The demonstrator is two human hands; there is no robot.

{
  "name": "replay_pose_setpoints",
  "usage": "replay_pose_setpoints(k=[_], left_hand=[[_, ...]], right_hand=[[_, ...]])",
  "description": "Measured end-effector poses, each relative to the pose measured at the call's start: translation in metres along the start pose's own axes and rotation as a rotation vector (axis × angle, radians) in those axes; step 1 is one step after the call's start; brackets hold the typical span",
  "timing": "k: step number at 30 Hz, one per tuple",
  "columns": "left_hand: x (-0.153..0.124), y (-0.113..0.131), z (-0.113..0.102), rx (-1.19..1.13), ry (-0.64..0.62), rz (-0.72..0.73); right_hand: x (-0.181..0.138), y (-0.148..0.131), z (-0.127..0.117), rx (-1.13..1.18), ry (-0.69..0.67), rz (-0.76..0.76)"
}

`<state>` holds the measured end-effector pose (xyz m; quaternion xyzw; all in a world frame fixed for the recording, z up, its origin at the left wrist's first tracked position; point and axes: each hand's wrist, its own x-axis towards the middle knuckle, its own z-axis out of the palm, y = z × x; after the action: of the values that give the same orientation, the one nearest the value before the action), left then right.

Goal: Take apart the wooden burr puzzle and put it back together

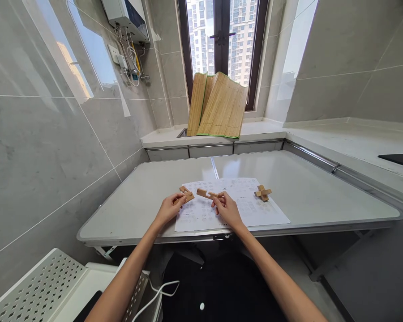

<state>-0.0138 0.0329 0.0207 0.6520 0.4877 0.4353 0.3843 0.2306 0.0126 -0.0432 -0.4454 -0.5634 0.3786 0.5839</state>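
Between the fingertips of my left hand [170, 207] is a notched wooden puzzle piece [189, 196], pinched at its near end. My right hand [227, 208] pinches another notched wooden puzzle piece [203, 192] by its right end, and the cutout in its upper edge faces up. A small gap separates the two pieces. Both are above a large printed paper sheet [251, 212] with small diagrams, too fine to read. An assembled wooden cross-shaped puzzle [263, 192] rests near the sheet's right edge.
The white folding table [322, 192] stands against a counter. A folded bamboo mat [221, 107] leans at the window. To the lower left are a white perforated rack [50, 281] and a white cable [159, 290]. A water heater [127, 20] hangs on the left wall.
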Motion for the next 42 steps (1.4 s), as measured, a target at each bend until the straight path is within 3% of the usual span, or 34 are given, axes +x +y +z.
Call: replay_pose_setpoints(k=[4, 8, 16, 21, 24, 27, 29, 33, 36, 42], left_hand=[[-0.002, -0.004, -0.002, 0.256, -0.056, 0.111], [-0.001, -0.007, -0.004, 0.302, -0.06, 0.125], [-0.004, -0.012, -0.01, 0.489, 0.078, 0.049], [-0.007, -0.002, -0.005, 0.85, 0.039, -0.036], [-0.008, 0.0, 0.001, 0.945, -0.005, -0.056], [-0.009, -0.002, 0.006, 0.947, 0.014, 0.009], [-0.009, -0.005, 0.008, 0.903, 0.035, 0.147], [-0.012, -0.015, 0.013, 0.786, -0.106, 0.429], [-0.015, -0.02, 0.021, 0.741, -0.183, 0.45], [-0.017, -0.021, 0.029, 0.721, -0.174, 0.406]], right_hand=[[-0.001, 0.002, -0.001, -0.095, 0.017, 0.018], [-0.001, 0.002, -0.001, -0.139, 0.012, 0.037], [-0.002, -0.004, 0.001, -0.261, -0.038, 0.02], [-0.003, -0.009, 0.001, -0.425, -0.054, 0.0], [-0.003, -0.008, 0.002, -0.549, -0.058, -0.051], [-0.003, -0.002, 0.005, -0.593, -0.071, -0.132], [-0.004, 0.002, 0.006, -0.605, -0.095, -0.177], [-0.005, 0.005, 0.007, -0.643, -0.16, -0.248], [-0.006, 0.004, 0.006, -0.642, -0.211, -0.291], [-0.007, 0.001, 0.004, -0.607, -0.306, -0.354]])
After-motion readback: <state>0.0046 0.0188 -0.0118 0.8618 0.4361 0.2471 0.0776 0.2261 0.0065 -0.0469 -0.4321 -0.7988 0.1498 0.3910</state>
